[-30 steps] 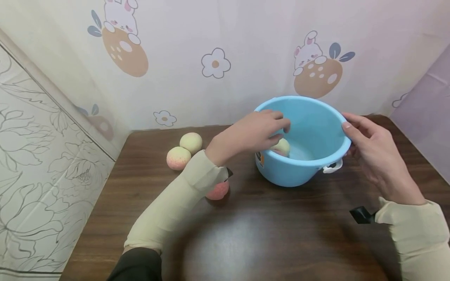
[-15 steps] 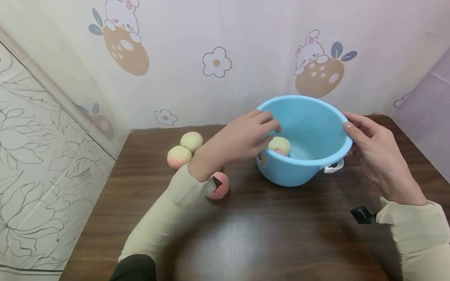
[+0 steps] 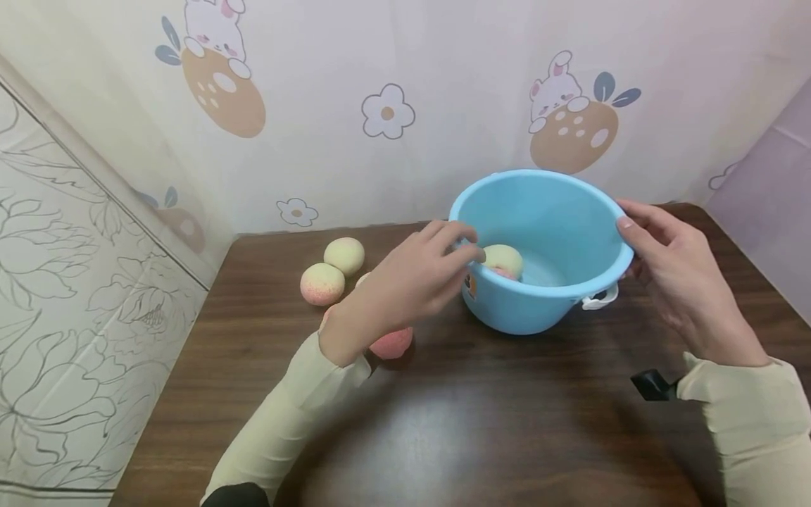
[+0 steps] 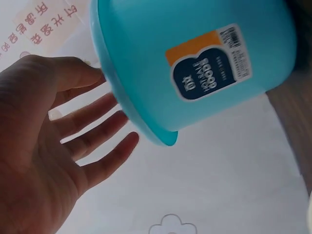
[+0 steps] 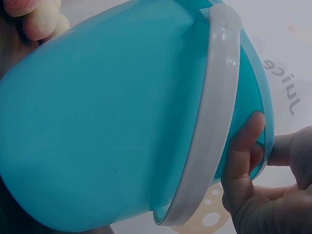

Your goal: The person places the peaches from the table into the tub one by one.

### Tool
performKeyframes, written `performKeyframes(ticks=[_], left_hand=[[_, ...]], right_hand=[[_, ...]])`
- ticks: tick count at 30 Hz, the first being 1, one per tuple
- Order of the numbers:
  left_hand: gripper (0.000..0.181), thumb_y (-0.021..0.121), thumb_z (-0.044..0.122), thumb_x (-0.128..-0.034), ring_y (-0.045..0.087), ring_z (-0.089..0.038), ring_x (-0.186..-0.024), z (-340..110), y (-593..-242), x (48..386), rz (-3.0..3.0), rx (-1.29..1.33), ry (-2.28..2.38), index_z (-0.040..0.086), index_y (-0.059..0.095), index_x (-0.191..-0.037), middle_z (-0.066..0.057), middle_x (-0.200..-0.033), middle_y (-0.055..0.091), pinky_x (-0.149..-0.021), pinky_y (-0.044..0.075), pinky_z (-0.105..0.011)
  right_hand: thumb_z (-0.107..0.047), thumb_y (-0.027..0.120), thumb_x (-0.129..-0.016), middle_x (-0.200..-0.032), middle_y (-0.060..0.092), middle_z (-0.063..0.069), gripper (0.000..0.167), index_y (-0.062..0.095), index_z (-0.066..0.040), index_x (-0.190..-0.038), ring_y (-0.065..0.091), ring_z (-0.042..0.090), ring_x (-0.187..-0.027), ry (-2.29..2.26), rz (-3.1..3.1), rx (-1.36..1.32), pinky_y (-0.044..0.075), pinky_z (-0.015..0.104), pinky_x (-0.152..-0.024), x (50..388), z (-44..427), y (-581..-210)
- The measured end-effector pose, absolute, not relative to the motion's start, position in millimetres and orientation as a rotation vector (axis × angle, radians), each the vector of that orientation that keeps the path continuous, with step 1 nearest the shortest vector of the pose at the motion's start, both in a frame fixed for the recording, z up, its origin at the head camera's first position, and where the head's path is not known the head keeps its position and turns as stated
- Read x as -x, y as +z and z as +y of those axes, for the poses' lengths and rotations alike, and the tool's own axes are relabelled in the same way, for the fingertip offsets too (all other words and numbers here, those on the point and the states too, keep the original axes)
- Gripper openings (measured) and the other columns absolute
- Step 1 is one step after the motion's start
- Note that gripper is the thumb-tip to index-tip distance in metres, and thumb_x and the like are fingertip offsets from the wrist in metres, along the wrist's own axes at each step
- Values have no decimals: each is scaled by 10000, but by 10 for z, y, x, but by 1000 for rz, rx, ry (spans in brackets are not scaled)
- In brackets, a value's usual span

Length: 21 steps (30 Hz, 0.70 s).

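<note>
A light blue bucket (image 3: 519, 310) stands on the table, a label on its side in the left wrist view. My right hand (image 3: 681, 274) grips its right rim, thumb and fingers on either side of the wall. At the left rim, my left hand (image 3: 405, 278) has loosely bent fingers and holds nothing; its fingertips are at the rim, but contact is unclear. Pale yellow and pink peach fruit (image 3: 503, 260) lies inside the bucket; whether one or two is unclear. Left of the bucket are a pale peach (image 3: 344, 256), a speckled peach (image 3: 322, 284) and a redder peach (image 3: 391, 343). My left hand partly hides others.
The dark wood table (image 3: 494, 422) ends at a patterned curtain (image 3: 386, 183) behind the bucket. A floral panel (image 3: 82, 317) borders it on the left. The bucket's white handle (image 5: 209, 122) hangs down on the right-hand side.
My left hand has drawn back from over the bucket's opening to its left rim, bringing the fruit inside into fuller view. My right hand keeps its grip on the rim.
</note>
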<state>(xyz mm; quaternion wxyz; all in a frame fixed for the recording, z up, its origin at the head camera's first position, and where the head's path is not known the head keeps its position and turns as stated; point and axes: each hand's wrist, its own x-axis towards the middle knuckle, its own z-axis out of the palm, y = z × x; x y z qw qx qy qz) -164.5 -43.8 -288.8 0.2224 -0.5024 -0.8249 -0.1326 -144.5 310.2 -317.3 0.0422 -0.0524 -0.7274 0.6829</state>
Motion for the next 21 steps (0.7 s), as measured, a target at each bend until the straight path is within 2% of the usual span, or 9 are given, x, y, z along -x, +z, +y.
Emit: performKeyframes(ticks=[6,16,21], left_hand=[[261,528,54,-999,618,-256,-1078,-478,-2993,1547,-2168,1382,-393,112,660,-1216,-96,-1277,626,-851,530,-315],[389,587,109,-988,647,-232,-1143,-612,-3095,1423,-2155,1368,-385,96,588,-1376,-91,-1327,633,-828,542,-315],[387,621,178,-995,634,-237,-1184,-701,-3194,1397,-2221,1352,-338,118,599,-1377,-64,-1341,637,-887,551,-352]], right_hand=[[-336,716,-974,-1223,565,-7,619,519,-160,-1533,635,73,-819,2115,-2192,151,563,189,-629,1447,3103,-3180],[-302,700,-989,-1212,555,-13,600,508,-142,-1535,627,67,-818,2136,-2173,147,549,183,-625,1440,3074,-3173],[-292,693,-995,-1212,558,-15,606,493,-135,-1545,632,62,-816,2146,-2167,136,551,181,-626,1442,3063,-3161]])
